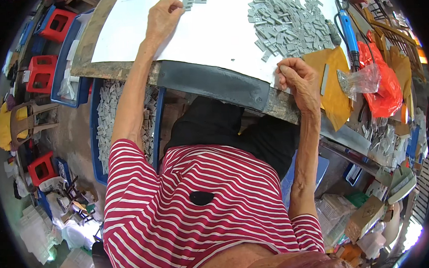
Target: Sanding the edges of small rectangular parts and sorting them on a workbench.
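Observation:
On the white sheet [206, 37] covering the table, my left hand [164, 17] is closed in a pinch. Its fingertips are right beside a small group of flat grey pieces [191, 1] set close together at the far edge of view; I cannot tell whether a piece is between them. My right hand [299, 81] is at the table's near edge with thumb and fingers curled together, and whatever it pinches is hidden. Beyond it spreads a big loose heap of the same small grey pieces [291, 27].
Right of the heap lie a brown paper envelope [333, 96], a blue pen-shaped tool [348, 30] with a cord, and a red plastic bag [385, 97]. Below the table at left stands a blue crate [97, 159] full of grey pieces. Red stools [41, 74] stand farther left.

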### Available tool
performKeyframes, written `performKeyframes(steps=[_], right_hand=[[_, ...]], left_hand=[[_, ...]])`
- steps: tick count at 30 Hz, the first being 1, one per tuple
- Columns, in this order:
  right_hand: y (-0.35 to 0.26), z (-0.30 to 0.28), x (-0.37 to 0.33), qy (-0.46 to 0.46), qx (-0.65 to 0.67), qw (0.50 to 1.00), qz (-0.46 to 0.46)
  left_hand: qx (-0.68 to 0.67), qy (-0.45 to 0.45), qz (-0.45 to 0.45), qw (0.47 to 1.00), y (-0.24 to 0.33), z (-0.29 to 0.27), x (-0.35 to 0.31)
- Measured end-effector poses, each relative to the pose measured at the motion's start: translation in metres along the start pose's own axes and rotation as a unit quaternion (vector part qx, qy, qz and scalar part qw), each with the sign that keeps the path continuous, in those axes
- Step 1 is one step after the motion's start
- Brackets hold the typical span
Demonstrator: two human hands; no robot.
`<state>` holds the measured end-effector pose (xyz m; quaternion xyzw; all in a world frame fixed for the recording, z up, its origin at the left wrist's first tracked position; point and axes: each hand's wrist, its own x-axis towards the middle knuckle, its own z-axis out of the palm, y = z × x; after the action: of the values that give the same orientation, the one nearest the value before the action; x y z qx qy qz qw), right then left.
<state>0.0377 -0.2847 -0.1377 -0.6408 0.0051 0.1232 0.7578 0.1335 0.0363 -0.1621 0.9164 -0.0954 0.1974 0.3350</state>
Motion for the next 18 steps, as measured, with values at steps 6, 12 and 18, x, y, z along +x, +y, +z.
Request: performKeyframes(steps=[6, 12, 18], right_hand=[[0.002, -0.001, 0.002, -0.001, -0.013, 1.000, -0.014], [-0.005, -0.001, -0.008, 0.025, -0.023, 0.998, -0.051], [-0.011, -0.003, -0.018, 0.045, -0.073, 0.993, -0.075]], left_hand=[[-0.004, 0.024, 0.003, 1.000, -0.009, 0.004, 0.003], [-0.018, 0.067, 0.040, 0.997, 0.008, 0.007, 0.001], [-0.130, -0.123, 0.117, 0.977, 0.084, 0.036, -0.007]])
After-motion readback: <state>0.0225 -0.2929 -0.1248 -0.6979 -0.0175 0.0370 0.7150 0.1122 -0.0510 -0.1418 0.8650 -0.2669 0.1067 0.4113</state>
